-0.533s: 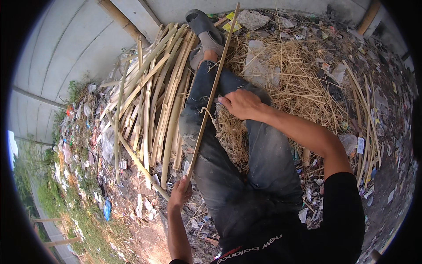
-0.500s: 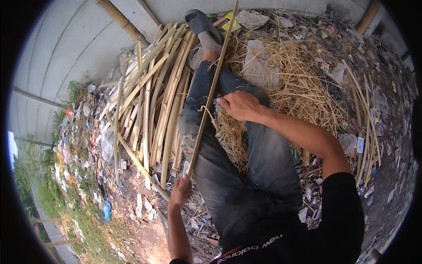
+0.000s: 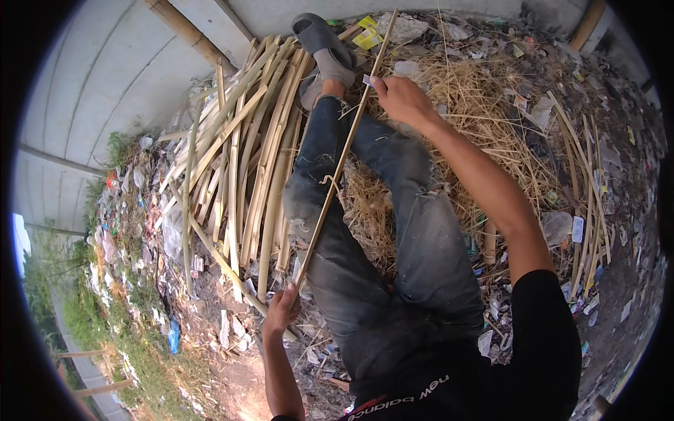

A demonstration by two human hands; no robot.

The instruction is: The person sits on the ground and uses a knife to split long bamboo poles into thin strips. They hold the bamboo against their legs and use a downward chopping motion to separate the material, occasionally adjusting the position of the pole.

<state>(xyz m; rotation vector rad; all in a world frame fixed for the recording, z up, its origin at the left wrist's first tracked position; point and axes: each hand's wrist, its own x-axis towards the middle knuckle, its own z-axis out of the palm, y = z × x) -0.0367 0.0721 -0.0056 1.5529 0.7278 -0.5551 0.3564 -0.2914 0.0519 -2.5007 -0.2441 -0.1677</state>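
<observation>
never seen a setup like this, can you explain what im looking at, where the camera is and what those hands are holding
There is no machine here, just a person's two bare hands. The picture comes from a wide fisheye camera worn on the head, looking down, so straight edges bend and the rim is dark.

The left hand grips the lower end of a long thin strip, which looks like bamboo or wood and slants up past the person's dark trousers. The right hand, near the upper end, holds something small and pale against it, too small to identify.

On the littered ground, a pile of pale strips lies left of the legs, and dry straw lies to the right.
</observation>
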